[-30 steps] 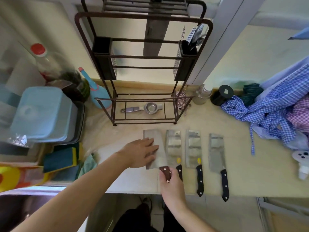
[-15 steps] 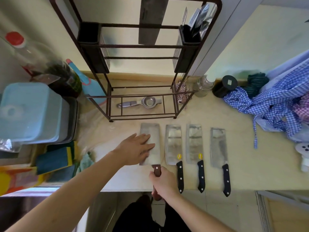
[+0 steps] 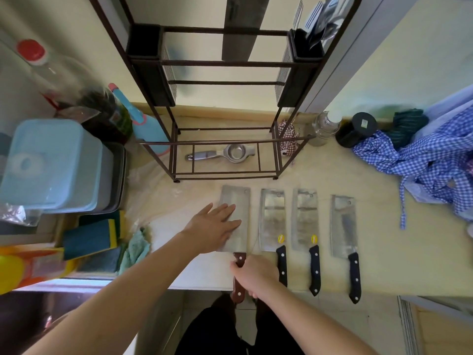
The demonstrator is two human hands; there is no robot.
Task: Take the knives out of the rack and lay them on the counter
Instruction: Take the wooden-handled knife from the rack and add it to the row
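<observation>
Change: brown-handled cleaver (image 3: 236, 216) slid back toward the near edge since a second ago, straightened, now parallel with three black-handled cleavers (image 3: 305, 226) to its right.
Left hand (image 3: 215, 226): fingers released, flat on the blade, pinning it to the surface (image 3: 396, 257).
Right hand (image 3: 256, 276): fingers clenched round the brown handle, which overhangs the edge.
Rack (image 3: 225, 98): one dark blade apparently hanging at the top.
Meaning: fourth knife as good as laid; letting go next, then probably another reach up.

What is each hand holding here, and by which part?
The right hand grips the brown-handled cleaver by its handle. The left hand lies flat on its blade, holding nothing.
</observation>
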